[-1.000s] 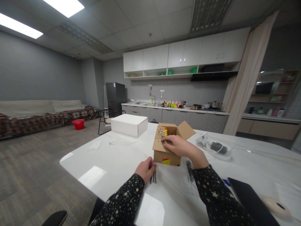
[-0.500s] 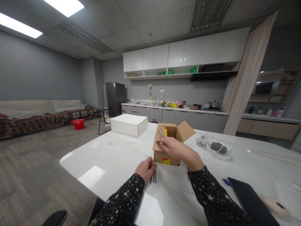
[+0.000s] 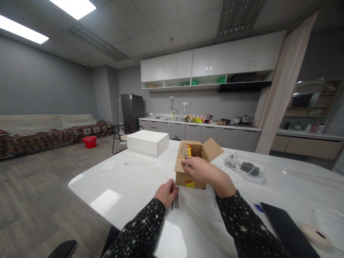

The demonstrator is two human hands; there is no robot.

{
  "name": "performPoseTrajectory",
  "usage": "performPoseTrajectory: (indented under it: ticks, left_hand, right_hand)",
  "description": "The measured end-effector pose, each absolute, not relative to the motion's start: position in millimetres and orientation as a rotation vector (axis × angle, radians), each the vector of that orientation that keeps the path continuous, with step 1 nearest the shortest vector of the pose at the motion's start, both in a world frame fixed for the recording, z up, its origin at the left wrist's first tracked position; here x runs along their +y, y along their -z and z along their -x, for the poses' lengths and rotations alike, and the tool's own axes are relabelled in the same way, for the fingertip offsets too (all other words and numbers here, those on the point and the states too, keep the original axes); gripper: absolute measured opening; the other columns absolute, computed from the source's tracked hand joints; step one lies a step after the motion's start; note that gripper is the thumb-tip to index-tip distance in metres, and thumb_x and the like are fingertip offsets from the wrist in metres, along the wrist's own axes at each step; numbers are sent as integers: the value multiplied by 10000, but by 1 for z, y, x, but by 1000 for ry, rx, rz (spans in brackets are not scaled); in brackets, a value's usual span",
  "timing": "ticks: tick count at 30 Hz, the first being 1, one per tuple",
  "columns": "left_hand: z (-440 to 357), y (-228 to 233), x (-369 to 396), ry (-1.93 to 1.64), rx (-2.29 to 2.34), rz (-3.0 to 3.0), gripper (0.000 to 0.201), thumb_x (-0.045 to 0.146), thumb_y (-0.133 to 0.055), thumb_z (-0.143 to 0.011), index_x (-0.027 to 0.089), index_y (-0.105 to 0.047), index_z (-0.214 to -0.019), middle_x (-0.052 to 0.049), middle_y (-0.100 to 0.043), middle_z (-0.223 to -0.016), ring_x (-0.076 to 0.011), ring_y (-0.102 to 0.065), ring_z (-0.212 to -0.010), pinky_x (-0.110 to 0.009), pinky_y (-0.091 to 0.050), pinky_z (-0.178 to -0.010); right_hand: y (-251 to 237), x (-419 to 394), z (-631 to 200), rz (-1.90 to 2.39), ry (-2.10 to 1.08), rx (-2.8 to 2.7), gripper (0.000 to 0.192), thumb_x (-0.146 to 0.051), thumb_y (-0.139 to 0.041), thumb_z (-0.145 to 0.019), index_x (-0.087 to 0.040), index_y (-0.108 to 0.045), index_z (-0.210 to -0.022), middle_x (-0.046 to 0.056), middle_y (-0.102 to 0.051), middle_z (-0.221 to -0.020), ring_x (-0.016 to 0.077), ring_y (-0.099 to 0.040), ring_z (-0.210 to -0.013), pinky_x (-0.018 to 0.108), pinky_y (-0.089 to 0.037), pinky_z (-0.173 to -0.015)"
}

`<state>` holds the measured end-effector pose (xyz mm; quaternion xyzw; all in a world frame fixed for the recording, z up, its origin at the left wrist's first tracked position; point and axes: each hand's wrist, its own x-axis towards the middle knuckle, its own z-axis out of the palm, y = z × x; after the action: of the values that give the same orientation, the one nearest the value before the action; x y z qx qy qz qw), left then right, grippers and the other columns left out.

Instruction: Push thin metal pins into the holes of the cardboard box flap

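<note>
An open brown cardboard box [image 3: 180, 178] with yellow and red printing stands on the white table in front of me. A panel dotted with small dark spots [image 3: 184, 150] shows at its top left. My right hand [image 3: 200, 170] reaches over the box's near side, fingertips drawn together at the edge of the spotted panel; what they pinch, if anything, is hidden. Several thin dark nails [image 3: 176, 202] lie side by side on the table just left of the box's near corner. Over their far ends my left hand [image 3: 166, 192] is closed in a pinch on them.
A closed white box [image 3: 146, 141] stands at the back left, near clear plastic wrapping [image 3: 138, 162]. Right of the cardboard box is a white basket [image 3: 254, 175] with a cable and a grey item. A black flat panel [image 3: 286, 225] and a beige mouse-like object [image 3: 315, 235] lie nearer right.
My right hand has shifted slightly right and down along the box's top, its fingertips drawing back a little. My left hand and the box stay in place.
</note>
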<state>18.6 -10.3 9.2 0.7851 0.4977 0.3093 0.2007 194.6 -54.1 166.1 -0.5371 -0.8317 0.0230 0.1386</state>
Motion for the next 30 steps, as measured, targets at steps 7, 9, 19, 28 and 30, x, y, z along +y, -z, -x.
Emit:
performPoseTrajectory:
  ticks: [7,9,19,28,30]
  left_hand:
    - [-19,-6,-8,-873,1371,-2210,125,250,-478,-838,211,-434,-727,49,-460,-582,-116,-424,-575,-225,-288,-562]
    - [-19,-6,-8,-875,1371,-2209,129,256,-478,-838,211,-432,-727,50,-457,-582,-116,-422,-574,-225,-289,-562]
    - [-18,-7,-9,-864,1381,-2208,127,243,-480,-840,210,-432,-727,50,-456,-586,-115,-422,-575,-226,-288,-564]
    - [-18,-6,-9,-865,1380,-2211,115,257,-482,-841,208,-463,-739,42,-482,-594,-120,-442,-585,-225,-297,-569]
    - [-18,-7,-9,-866,1377,-2210,117,256,-482,-842,208,-459,-738,45,-475,-587,-118,-436,-579,-224,-291,-563]
  right_hand:
    - [-173,-59,-194,1637,-1,-2444,309,-264,-379,-916,-185,-676,-946,102,-682,-1034,220,-616,-953,289,-408,-763]
    - [-173,-60,-195,1653,21,-2448,312,-264,-376,-917,-176,-674,-946,109,-684,-1028,222,-620,-941,288,-407,-744]
    - [-168,-54,-196,1633,19,-2357,305,-266,-419,-927,-174,-703,-990,121,-688,-1026,226,-607,-978,287,-404,-836]
    - [-164,-45,-194,1608,89,-2280,304,-232,-432,-916,-143,-723,-923,138,-662,-1041,231,-575,-985,289,-387,-882]
    - [-163,-44,-194,1606,88,-2280,303,-229,-426,-918,-145,-717,-905,136,-658,-1040,226,-575,-981,286,-388,-877]
